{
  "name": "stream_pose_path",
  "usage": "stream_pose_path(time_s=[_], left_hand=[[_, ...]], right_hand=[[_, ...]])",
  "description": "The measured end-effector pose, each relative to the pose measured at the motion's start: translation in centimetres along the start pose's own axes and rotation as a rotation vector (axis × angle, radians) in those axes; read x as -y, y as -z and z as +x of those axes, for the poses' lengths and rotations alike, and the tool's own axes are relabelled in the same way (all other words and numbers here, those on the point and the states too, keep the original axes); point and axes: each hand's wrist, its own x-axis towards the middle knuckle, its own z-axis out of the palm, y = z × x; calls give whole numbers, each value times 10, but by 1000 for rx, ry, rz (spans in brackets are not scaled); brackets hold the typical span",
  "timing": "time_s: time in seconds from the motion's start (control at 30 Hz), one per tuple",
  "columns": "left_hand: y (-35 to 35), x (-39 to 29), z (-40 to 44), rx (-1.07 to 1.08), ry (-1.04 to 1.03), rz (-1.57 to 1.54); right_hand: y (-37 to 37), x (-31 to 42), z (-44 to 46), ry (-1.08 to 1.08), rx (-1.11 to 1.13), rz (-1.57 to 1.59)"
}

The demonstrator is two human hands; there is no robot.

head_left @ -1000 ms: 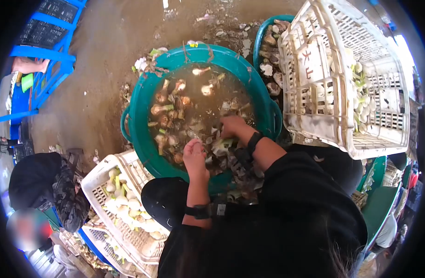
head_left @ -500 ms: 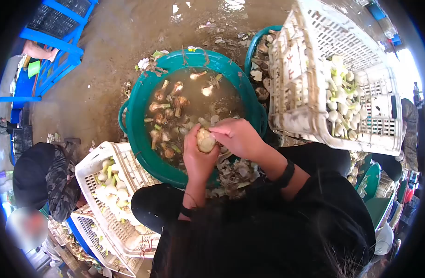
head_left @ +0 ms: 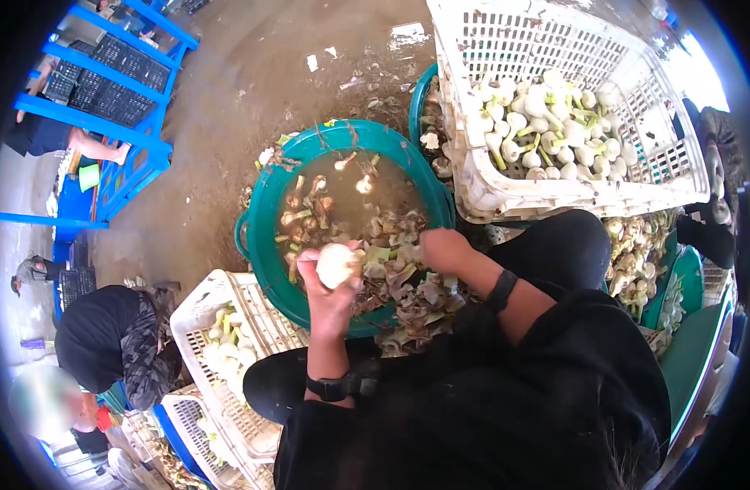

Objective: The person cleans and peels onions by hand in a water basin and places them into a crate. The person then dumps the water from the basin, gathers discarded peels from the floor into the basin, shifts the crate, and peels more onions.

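Note:
My left hand [head_left: 329,300] is wrapped round a pale, peeled garlic bulb [head_left: 339,265] and holds it up over the near left part of a green tub [head_left: 310,145]. To the right, my right hand [head_left: 447,250] is curled closed above the tub's right side, apart from the bulb. It is slightly blurred, and whatever its fingers may hold is hidden. Murky water fills the tub's far part, with unpeeled garlic bulbs [head_left: 298,214] in it. Loose garlic skins [head_left: 428,298] are heaped at the near right side.
A white crate [head_left: 522,194] of peeled garlic stands at the right, another crate [head_left: 197,347] at the left. Behind is a second green tub [head_left: 418,102]. A person in a camouflage sleeve [head_left: 146,351] bends at the left, near a blue metal frame [head_left: 138,139].
My right hand has moved away from the bulb to the right. My left hand still holds the bulb, now turned and paler. The view has shifted, showing more of the right crate's garlic.

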Motion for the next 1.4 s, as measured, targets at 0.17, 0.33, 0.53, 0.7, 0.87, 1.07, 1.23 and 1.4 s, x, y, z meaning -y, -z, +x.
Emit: stream_pose_path(time_s=[0.17, 0.33, 0.53, 0.7, 0.87, 1.07, 1.23, 1.4], left_hand=[[35, -3, 8, 90, 261, -439], [25, 5, 9, -11, 311, -408], [26, 14, 8, -120, 258, -132], [30, 31, 10, -125, 295, -46], [33, 36, 9, -34, 315, -130], [38, 40, 10, 20, 289, -282], [36, 38, 10, -29, 401, 143], [19, 43, 2, 68, 54, 292]], right_hand=[[27, 70, -6, 373, -298, 445], [28, 110, -7, 536, -345, 73], [5, 103, -16, 533, -305, -149], [-11, 91, -9, 409, -360, -211], [-17, 61, 22, -310, 161, 1125], [-18, 71, 5, 10, -88, 892], [-27, 69, 2, 472, -534, 282], [-33, 55, 26, -344, -222, 1159]])
